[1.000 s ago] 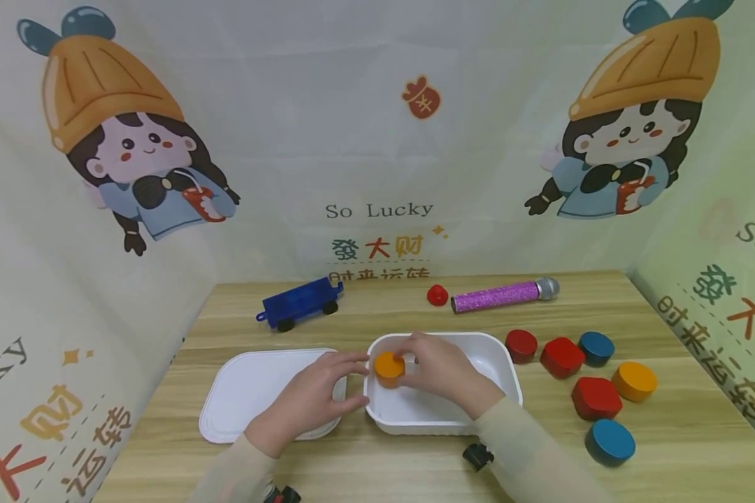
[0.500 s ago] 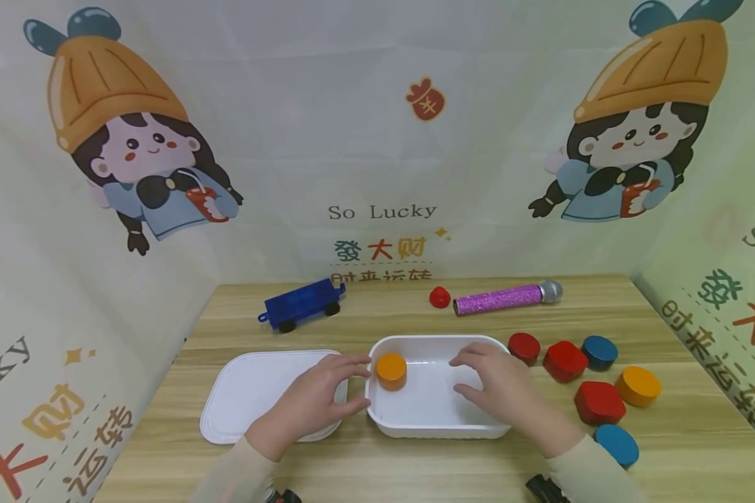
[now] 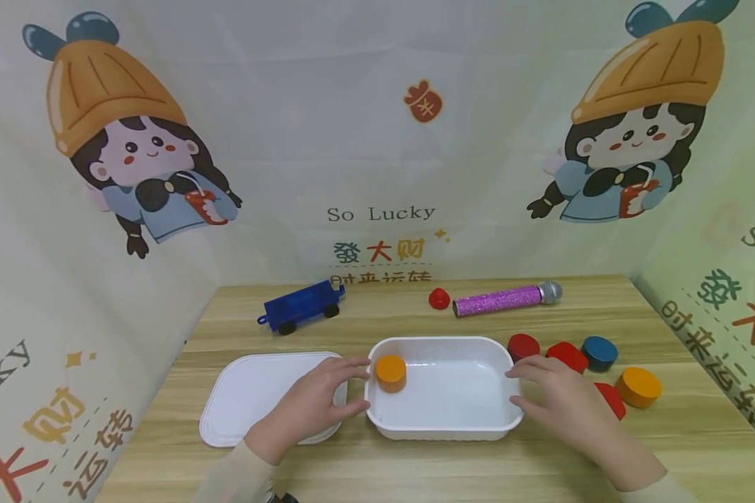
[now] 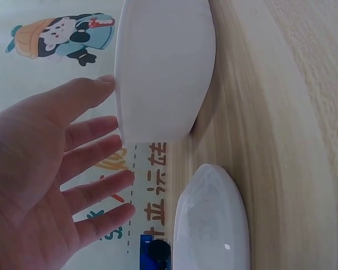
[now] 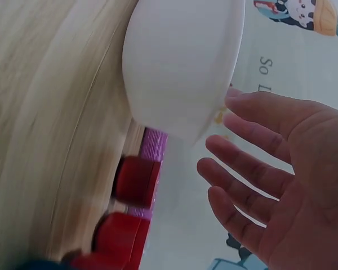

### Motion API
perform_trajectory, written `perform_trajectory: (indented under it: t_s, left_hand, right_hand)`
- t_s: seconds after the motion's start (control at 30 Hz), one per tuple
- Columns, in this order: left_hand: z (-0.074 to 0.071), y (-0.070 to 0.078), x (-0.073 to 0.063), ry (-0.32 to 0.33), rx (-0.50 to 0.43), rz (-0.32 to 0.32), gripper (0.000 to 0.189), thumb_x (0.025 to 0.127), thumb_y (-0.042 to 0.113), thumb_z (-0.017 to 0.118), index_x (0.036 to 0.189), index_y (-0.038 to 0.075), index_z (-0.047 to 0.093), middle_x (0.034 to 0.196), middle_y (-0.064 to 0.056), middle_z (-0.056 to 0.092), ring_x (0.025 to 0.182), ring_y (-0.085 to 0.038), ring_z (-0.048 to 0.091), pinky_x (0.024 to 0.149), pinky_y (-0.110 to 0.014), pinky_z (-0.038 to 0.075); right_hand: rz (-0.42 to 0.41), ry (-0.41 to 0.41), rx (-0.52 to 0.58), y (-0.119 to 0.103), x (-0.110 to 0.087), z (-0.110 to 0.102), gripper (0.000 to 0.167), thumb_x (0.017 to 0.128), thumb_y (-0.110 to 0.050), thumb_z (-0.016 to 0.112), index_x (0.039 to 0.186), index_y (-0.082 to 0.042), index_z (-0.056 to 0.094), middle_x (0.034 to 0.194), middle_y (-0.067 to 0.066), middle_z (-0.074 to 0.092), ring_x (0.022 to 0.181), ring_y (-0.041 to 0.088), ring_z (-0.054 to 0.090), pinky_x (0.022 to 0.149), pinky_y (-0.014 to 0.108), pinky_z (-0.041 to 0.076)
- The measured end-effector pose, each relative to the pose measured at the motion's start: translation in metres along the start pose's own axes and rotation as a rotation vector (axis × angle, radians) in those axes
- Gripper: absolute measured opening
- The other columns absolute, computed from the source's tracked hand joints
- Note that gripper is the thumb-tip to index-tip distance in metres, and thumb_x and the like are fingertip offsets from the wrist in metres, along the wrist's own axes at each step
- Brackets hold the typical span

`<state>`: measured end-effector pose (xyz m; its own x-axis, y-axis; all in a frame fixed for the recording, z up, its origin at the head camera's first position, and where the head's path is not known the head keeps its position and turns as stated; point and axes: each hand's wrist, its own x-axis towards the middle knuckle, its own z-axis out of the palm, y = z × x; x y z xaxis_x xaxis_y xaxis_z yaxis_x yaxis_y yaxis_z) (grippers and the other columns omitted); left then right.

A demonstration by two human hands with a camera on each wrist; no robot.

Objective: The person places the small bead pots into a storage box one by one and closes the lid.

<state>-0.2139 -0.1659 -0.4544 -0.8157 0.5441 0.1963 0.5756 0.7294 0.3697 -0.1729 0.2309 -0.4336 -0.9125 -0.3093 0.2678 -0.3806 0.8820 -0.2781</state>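
A white rectangular tub (image 3: 447, 433) with rounded corners stands between my two hands. Inside it, near the left end, lies an orange round block (image 3: 391, 373). My left hand (image 3: 311, 398) is at the tub's left rim, fingers spread and fairly straight; in the left wrist view its thumb (image 4: 90, 93) meets the rim. On the other side my right hand (image 3: 563, 402) has relaxed fingers at the right rim, holding nothing. Whether its fingertips touch the rim I cannot tell. The right hand partly covers the red blocks behind it.
A white lid (image 3: 252, 398) lies left of the tub, partly under my left hand. To the right are several blocks, including a blue one (image 3: 600, 353) and an orange one (image 3: 639, 387). Behind stand a blue toy wagon (image 3: 303, 306), a red knob-like piece (image 3: 439, 299) and a purple microphone (image 3: 506, 299).
My right hand let go of the orange block inside the tub and moved right, out of the tub to its right rim. My left hand stayed at the left rim.
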Motion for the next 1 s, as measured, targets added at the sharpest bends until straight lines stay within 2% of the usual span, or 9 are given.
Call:
perform_trajectory:
  t_s: [0.17, 0.2, 0.3, 0.4, 0.43, 0.57, 0.8, 1.0]
  left_hand:
    - [0.000, 0.000, 0.000, 0.010, 0.007, -0.001, 0.039, 0.091, 0.037, 0.080, 0.123, 0.016, 0.074, 0.148, -0.001, 0.061, 0.131, -0.027, 0.059, 0.112, -0.049, 0.050]
    - [0.000, 0.000, 0.000, 0.010, 0.010, -0.001, 0.039, 0.091, 0.037, 0.080, 0.123, 0.016, 0.074, 0.148, -0.001, 0.061, 0.131, -0.027, 0.059, 0.112, -0.049, 0.050]
    - [-0.001, 0.001, 0.000, 0.010, 0.016, -0.005, 0.039, 0.091, 0.037, 0.080, 0.124, 0.016, 0.074, 0.148, -0.001, 0.061, 0.131, -0.027, 0.060, 0.112, -0.049, 0.050]
    - [-0.003, 0.001, -0.001, 0.008, 0.019, -0.017, 0.039, 0.090, 0.037, 0.080, 0.123, 0.017, 0.074, 0.148, -0.001, 0.061, 0.131, -0.027, 0.060, 0.112, -0.049, 0.050]
    - [-0.003, 0.001, -0.001, 0.006, 0.019, -0.022, 0.039, 0.090, 0.037, 0.080, 0.123, 0.017, 0.074, 0.148, -0.001, 0.061, 0.131, -0.027, 0.060, 0.112, -0.049, 0.050]
    - [-0.004, 0.001, -0.001, 0.001, 0.013, -0.030, 0.039, 0.091, 0.037, 0.080, 0.124, 0.017, 0.074, 0.148, -0.001, 0.061, 0.131, -0.027, 0.059, 0.112, -0.049, 0.050]
    - [-0.002, 0.002, -0.002, -0.004, 0.002, -0.026, 0.039, 0.091, 0.037, 0.079, 0.124, 0.016, 0.074, 0.148, 0.000, 0.061, 0.132, -0.027, 0.059, 0.112, -0.049, 0.050]
    - [-0.001, 0.002, -0.001, -0.017, -0.007, -0.028, 0.039, 0.091, 0.037, 0.079, 0.124, 0.016, 0.074, 0.148, -0.001, 0.061, 0.132, -0.027, 0.059, 0.113, -0.049, 0.049]
  right_hand:
    - [0.005, 0.034, -0.017, 0.016, -0.015, -0.011, 0.035, 0.082, -0.025, 0.088, 0.114, -0.015, 0.078, 0.121, 0.008, 0.073, 0.112, 0.034, 0.069, 0.085, 0.052, 0.062]
    - [0.012, 0.030, -0.021, 0.019, -0.017, -0.013, 0.035, 0.082, -0.025, 0.088, 0.114, -0.015, 0.078, 0.121, 0.009, 0.073, 0.105, 0.031, 0.070, 0.081, 0.047, 0.063]
    - [0.028, 0.008, -0.038, 0.027, -0.023, -0.021, 0.036, 0.080, -0.025, 0.090, 0.111, -0.013, 0.078, 0.119, 0.011, 0.073, 0.101, 0.032, 0.071, 0.079, 0.047, 0.064]
    - [0.053, -0.040, -0.035, 0.037, -0.026, -0.026, 0.034, 0.080, -0.024, 0.090, 0.108, -0.012, 0.078, 0.114, 0.009, 0.075, 0.098, 0.031, 0.071, 0.080, 0.049, 0.063]
    - [0.057, -0.057, -0.033, 0.041, -0.027, -0.027, 0.033, 0.079, -0.024, 0.090, 0.108, -0.012, 0.078, 0.112, 0.009, 0.075, 0.102, 0.034, 0.070, 0.083, 0.053, 0.063]
    - [0.064, -0.120, -0.022, 0.058, -0.033, -0.033, 0.035, 0.078, -0.028, 0.090, 0.108, -0.013, 0.078, 0.109, 0.005, 0.075, 0.098, 0.030, 0.070, 0.081, 0.052, 0.063]
    - [0.104, -0.293, -0.008, 0.076, -0.044, -0.042, 0.039, 0.075, -0.035, 0.092, 0.106, -0.016, 0.078, 0.105, -0.005, 0.074, 0.088, 0.013, 0.066, 0.074, 0.034, 0.062]
    - [0.149, -0.353, -0.003, 0.083, -0.052, -0.043, 0.042, 0.073, -0.037, 0.093, 0.105, -0.016, 0.076, 0.102, -0.007, 0.074, 0.082, 0.009, 0.062, 0.068, 0.025, 0.056]
